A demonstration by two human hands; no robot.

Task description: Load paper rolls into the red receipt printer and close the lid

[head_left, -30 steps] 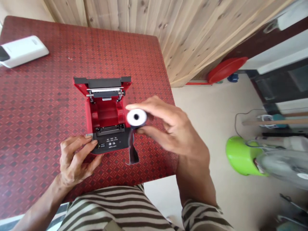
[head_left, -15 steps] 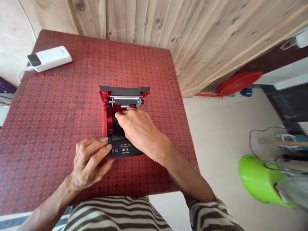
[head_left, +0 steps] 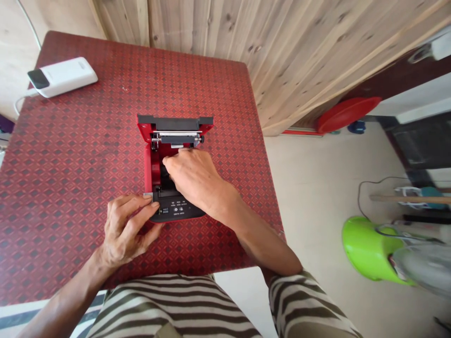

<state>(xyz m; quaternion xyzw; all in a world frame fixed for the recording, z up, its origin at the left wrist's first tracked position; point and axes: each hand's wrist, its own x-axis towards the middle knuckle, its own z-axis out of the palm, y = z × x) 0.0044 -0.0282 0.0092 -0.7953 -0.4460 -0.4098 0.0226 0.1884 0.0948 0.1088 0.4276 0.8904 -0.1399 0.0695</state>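
Note:
A small red and black label printer (head_left: pixel 178 206) sits on the table with its lid (head_left: pixel 176 126) raised, showing a roller and metal bar. My left hand (head_left: pixel 128 227) grips the printer's near left corner, fingertips on top beside the button panel and thumb at the front edge. My right hand (head_left: pixel 193 178) reaches over the open compartment (head_left: pixel 152 169), its fingers curled down inside. The back of that hand covers most of the compartment, so what the fingertips hold, if anything, is hidden.
The printer stands on a table (head_left: pixel 88 141) with a red patterned top. At the far left lies a white power bank (head_left: pixel 65 77) with a cable. Wooden panelling (head_left: pixel 218 33) borders the far side. On the floor to the right are a green bin (head_left: pixel 368 249) and a red basin (head_left: pixel 347 115).
The whole view has shifted slightly, so the table and printer appear a little higher and further left. Both hands keep nearly the same hold and place on the printer.

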